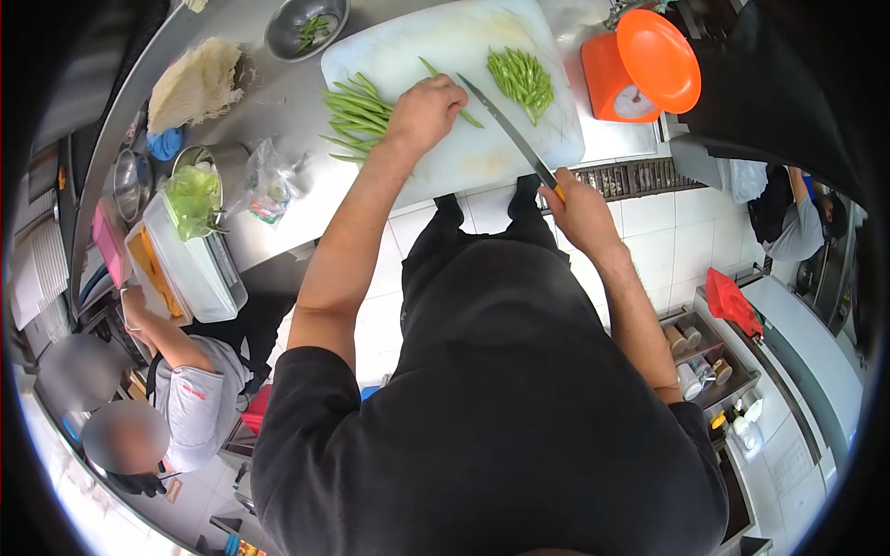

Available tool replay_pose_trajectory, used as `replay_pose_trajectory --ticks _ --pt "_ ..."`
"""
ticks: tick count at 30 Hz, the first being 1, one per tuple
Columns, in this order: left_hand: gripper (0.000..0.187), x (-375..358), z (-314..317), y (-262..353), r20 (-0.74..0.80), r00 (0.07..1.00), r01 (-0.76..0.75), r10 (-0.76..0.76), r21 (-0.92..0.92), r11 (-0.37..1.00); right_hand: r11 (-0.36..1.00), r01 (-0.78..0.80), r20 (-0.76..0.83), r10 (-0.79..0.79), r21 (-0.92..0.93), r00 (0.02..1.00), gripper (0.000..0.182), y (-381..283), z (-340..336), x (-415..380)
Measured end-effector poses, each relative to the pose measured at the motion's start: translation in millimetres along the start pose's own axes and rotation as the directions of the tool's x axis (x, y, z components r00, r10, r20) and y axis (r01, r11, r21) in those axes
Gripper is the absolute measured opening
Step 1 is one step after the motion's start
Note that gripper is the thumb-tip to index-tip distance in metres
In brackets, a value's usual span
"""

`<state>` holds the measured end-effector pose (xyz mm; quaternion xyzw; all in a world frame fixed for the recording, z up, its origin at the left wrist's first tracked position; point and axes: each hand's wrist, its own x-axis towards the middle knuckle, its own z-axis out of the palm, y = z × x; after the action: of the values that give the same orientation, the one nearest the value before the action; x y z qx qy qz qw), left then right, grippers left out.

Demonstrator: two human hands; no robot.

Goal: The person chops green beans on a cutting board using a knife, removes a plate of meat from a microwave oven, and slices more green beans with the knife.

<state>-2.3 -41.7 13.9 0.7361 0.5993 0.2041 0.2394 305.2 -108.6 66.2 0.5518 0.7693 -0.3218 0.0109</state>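
My left hand (426, 113) rests on the white cutting board (454, 167), its fingers pressed together on a green bean (472, 119) whose ends stick out on both sides. My right hand (584, 215) is wrapped round the yellow handle of a long knife (510, 130). The blade points up and left, its tip just right of my left fingers. Whole green beans (357, 113) lie in a pile left of my left hand. A heap of cut beans (521, 82) sits at the board's upper right.
A metal bowl (307, 28) holding green pieces stands behind the board's left corner. An orange scale (612, 79) stands to the right. On the left are pale noodle-like strands (197, 85), a plastic bag (271, 181) and containers (190, 259). People are at lower left and far right.
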Motion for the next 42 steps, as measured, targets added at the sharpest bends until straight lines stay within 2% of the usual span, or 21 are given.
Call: replay_pose_trajectory --ticks 4,13,20,27,32,36,42 --pt "0.009 -0.5 2.3 -2.8 -0.002 1.000 0.010 -0.010 0.001 1.000 0.999 0.032 -0.002 -0.032 0.013 0.999 0.030 -1.3 5.8 -5.0" --pt "0.012 -10.9 5.7 1.9 -0.064 0.998 0.029 -0.031 -0.021 0.999 1.000 -0.010 0.075 0.012 -0.028 0.997 0.027 -14.8 -10.3 -15.9" --pt "0.013 -12.1 7.0 3.0 -0.092 0.995 0.046 -0.047 -0.018 0.999 1.000 0.008 0.049 -0.007 -0.027 0.999 0.027 0.2 24.8 -5.2" --pt "0.015 -11.3 6.3 3.0 -0.080 0.995 0.062 -0.063 -0.019 0.998 0.999 0.002 0.039 0.000 -0.050 0.999 0.028 -14.9 3.8 -5.1" --pt "0.017 -13.7 11.4 2.6 -0.134 0.989 0.058 -0.062 -0.033 0.998 0.998 0.004 0.023 -0.003 -0.070 1.000 0.027 -4.2 27.9 -0.9" --pt "0.020 -15.4 15.6 -2.7 -0.225 0.974 0.023 -0.023 0.000 1.000 0.998 0.000 0.026 0.001 -0.057 1.000 0.027 -12.0 19.1 5.9" --pt "0.021 -12.0 11.8 -3.1 -0.221 0.975 0.025 -0.022 0.010 1.000 0.998 0.000 0.050 0.003 -0.061 0.999 0.029 -16.4 -2.4 -10.9"
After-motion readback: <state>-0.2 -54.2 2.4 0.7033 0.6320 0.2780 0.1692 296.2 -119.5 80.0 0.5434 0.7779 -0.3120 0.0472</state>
